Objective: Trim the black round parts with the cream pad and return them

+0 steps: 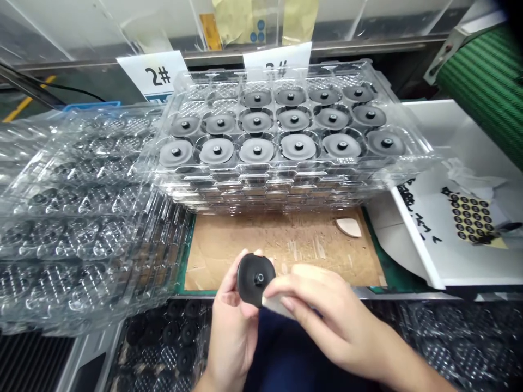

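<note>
— Bare left hand [235,316], closest to us. What's in it?

— Fingers and thumb wrap a round matte-black disc with a raised central stub [247,280].

— Beyond that grip?

— Stacked clear plastic trays [281,167], the top one seating rows of dark-grey discs [257,150].

— And right of the black disc?

— Bare right hand [327,310], pinching a thin off-white pad [280,306] at its lower-right edge; I can't tell if it presses.

— Farther right?

— Ahead of that pinch, a cream wedge-shaped piece [349,226] on brown cardboard [245,234]; past it, an open white plastic box [469,267].
</note>
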The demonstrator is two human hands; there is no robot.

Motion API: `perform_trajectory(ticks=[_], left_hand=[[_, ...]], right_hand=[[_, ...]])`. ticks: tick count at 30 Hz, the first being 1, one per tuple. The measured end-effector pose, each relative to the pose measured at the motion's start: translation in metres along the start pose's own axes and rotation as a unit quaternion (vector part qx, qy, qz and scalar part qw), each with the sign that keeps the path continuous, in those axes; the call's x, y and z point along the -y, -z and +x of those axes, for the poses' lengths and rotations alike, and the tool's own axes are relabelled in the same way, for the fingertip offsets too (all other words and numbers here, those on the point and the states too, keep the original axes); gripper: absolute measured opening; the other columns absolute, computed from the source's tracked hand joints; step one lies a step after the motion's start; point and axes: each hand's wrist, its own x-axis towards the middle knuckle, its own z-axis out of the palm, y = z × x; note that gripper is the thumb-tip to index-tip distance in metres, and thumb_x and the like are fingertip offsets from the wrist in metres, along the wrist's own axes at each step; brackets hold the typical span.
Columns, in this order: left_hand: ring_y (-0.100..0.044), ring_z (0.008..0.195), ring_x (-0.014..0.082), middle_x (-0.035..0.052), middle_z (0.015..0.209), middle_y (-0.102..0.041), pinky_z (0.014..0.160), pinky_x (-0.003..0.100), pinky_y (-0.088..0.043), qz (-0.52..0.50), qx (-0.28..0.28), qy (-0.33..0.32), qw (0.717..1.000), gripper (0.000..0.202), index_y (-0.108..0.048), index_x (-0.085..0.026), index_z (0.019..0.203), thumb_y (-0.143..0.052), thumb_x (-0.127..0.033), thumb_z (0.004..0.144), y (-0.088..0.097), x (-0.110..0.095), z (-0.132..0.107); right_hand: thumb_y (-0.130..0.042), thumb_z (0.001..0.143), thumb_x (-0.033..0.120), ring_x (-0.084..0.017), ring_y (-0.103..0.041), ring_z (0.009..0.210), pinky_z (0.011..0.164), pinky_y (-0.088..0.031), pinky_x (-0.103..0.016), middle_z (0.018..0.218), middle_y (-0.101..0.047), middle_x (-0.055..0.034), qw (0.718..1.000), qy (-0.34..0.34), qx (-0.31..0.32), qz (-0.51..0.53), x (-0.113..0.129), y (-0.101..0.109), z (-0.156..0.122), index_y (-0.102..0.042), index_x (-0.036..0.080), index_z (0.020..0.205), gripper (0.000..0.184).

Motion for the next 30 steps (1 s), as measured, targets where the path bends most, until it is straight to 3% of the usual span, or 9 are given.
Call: perform_trajectory(ticks=[3, 7, 10, 13, 16, 20, 24, 28, 30], left_hand=[[-0.069, 0.092, 0.0216, 0.0033, 0.106, -0.073, 0.075, 0.021, -0.056, -0.003, 0.001, -0.012, 1.000, 0.058, -0.069, -0.027, 0.104, -0.086, -0.029, 0.049, 0.000, -0.002, 0.002], [-0.070, 0.089, 0.0214, 0.0020, 0.102, -0.074, 0.079, 0.021, -0.055, -0.010, -0.023, -0.028, 0.999, 0.059, -0.070, -0.026, 0.100, -0.088, -0.026, 0.044, -0.003, -0.010, 0.007], [-0.070, 0.091, 0.0210, 0.0024, 0.104, -0.074, 0.079, 0.021, -0.055, -0.006, -0.015, -0.033, 0.999, 0.057, -0.070, -0.027, 0.102, -0.087, -0.023, 0.048, -0.005, -0.010, 0.009], [-0.069, 0.094, 0.0217, 0.0046, 0.109, -0.072, 0.073, 0.020, -0.056, 0.001, 0.014, -0.016, 1.000, 0.057, -0.067, -0.028, 0.108, -0.084, -0.024, 0.054, -0.005, -0.005, 0.007], [-0.069, 0.094, 0.0223, 0.0053, 0.108, -0.072, 0.070, 0.019, -0.056, 0.007, 0.014, -0.005, 1.000, 0.057, -0.066, -0.028, 0.109, -0.084, -0.023, 0.055, -0.002, -0.002, 0.003], [-0.069, 0.092, 0.0222, 0.0049, 0.107, -0.072, 0.070, 0.021, -0.057, 0.008, -0.014, -0.001, 1.000, 0.055, -0.068, -0.027, 0.106, -0.084, -0.020, 0.054, 0.001, 0.000, 0.001], [-0.069, 0.093, 0.0200, 0.0043, 0.104, -0.073, 0.074, 0.019, -0.056, -0.001, -0.006, 0.016, 1.000, 0.051, -0.068, -0.027, 0.105, -0.083, -0.018, 0.057, 0.002, 0.001, 0.006], [-0.068, 0.097, 0.0232, 0.0059, 0.114, -0.070, 0.083, 0.027, -0.055, -0.051, 0.006, 0.034, 0.998, 0.053, -0.065, -0.028, 0.112, -0.080, -0.032, 0.061, 0.005, -0.004, 0.016], [-0.066, 0.101, 0.0230, 0.0061, 0.122, -0.066, 0.088, 0.030, -0.053, -0.075, -0.008, 0.054, 0.996, 0.052, -0.059, -0.031, 0.121, -0.073, -0.033, 0.071, 0.007, -0.006, 0.020]], right_hand=[[-0.041, 0.091, 0.015, -0.014, -0.055, 0.068, 0.063, -0.043, -0.025, 0.078, -0.062, -0.0041, 0.999, 0.003, -0.047, 0.027, -0.003, -0.001, -0.005, -0.061, 0.015, 0.100, 0.022], [-0.047, 0.090, 0.015, -0.011, -0.062, 0.074, 0.069, -0.046, -0.020, 0.082, -0.068, 0.0003, 0.979, -0.113, 0.101, 0.137, -0.011, -0.002, -0.026, -0.064, 0.020, 0.089, 0.018], [-0.046, 0.091, 0.018, -0.011, -0.063, 0.078, 0.070, -0.046, -0.020, 0.086, -0.068, 0.0005, 0.975, -0.167, 0.032, 0.141, -0.014, -0.003, -0.034, -0.064, 0.021, 0.092, 0.018], [-0.045, 0.092, 0.018, -0.011, -0.061, 0.080, 0.070, -0.046, -0.021, 0.089, -0.067, -0.0004, 0.986, -0.115, -0.059, 0.108, -0.008, -0.002, -0.024, -0.061, 0.022, 0.100, 0.018], [-0.045, 0.090, 0.014, -0.013, -0.059, 0.074, 0.068, -0.046, -0.023, 0.084, -0.066, -0.0036, 0.995, -0.005, -0.088, 0.052, -0.002, -0.003, -0.007, -0.060, 0.017, 0.103, 0.020], [-0.044, 0.090, 0.014, -0.012, -0.054, 0.067, 0.063, -0.043, -0.024, 0.076, -0.062, -0.0020, 1.000, -0.001, 0.004, 0.031, -0.005, -0.002, 0.006, -0.061, 0.016, 0.101, 0.021], [-0.042, 0.091, 0.015, -0.013, -0.055, 0.071, 0.067, -0.044, -0.025, 0.081, -0.064, -0.0038, 0.996, -0.003, -0.049, 0.074, -0.011, -0.001, 0.003, -0.062, 0.016, 0.100, 0.022], [-0.047, 0.090, 0.021, -0.013, -0.063, 0.077, 0.072, -0.047, -0.023, 0.085, -0.069, -0.0016, 0.963, -0.116, 0.127, 0.210, -0.020, -0.013, -0.027, -0.067, 0.019, 0.091, 0.020], [-0.049, 0.089, 0.027, -0.015, -0.065, 0.078, 0.073, -0.049, -0.026, 0.084, -0.071, -0.0029, 0.947, -0.194, 0.130, 0.219, -0.030, -0.025, -0.045, -0.067, 0.018, 0.087, 0.021]])
